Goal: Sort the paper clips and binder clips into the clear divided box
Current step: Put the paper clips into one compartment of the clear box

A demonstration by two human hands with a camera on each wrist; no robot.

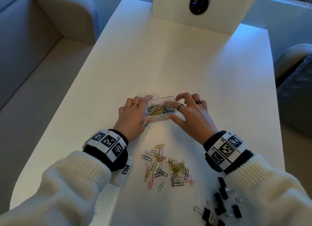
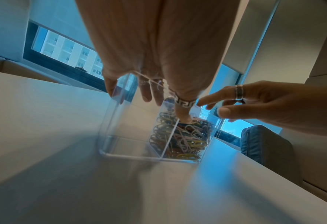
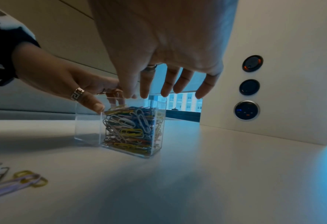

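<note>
The clear divided box (image 1: 166,97) stands mid-table. Its right compartment is full of coloured paper clips (image 1: 160,108); the left compartment (image 2: 120,136) looks empty. My left hand (image 1: 146,108) grips the box's left end, fingers over the far rim and thumb (image 2: 184,116) on the near wall by the divider. My right hand (image 1: 172,110) hovers at the right end, fingers (image 3: 170,84) spread just above the rim and holding nothing. Loose paper clips (image 1: 167,166) lie nearer me, between my wrists. Black binder clips (image 1: 221,200) lie at the near right.
The white table (image 1: 168,65) runs away from me to an upright white panel with round sockets (image 1: 199,3). A pale sofa (image 1: 42,40) flanks the left side and a dark chair (image 1: 295,90) the right.
</note>
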